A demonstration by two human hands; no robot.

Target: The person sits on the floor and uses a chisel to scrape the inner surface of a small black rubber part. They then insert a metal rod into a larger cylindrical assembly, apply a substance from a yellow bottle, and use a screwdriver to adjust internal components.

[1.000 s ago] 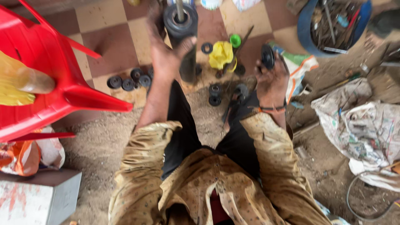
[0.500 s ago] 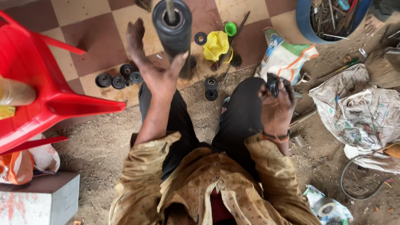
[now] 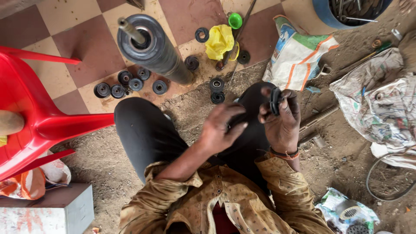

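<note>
One grey roller (image 3: 156,47) with a steel shaft is standing between the knees. Five black rings (image 3: 125,84) are lying in a cluster on the tiled floor (image 3: 65,30) beside it, two more are stacked (image 3: 216,90) near the right knee, and three others are lying around a yellow cloth (image 3: 220,40). The right hand (image 3: 281,119) is closing its fingers round one black disc (image 3: 274,100) — raised above the lap. The left hand (image 3: 221,130) is hovering just beside it, half-curled and gripping nothing.
</note>
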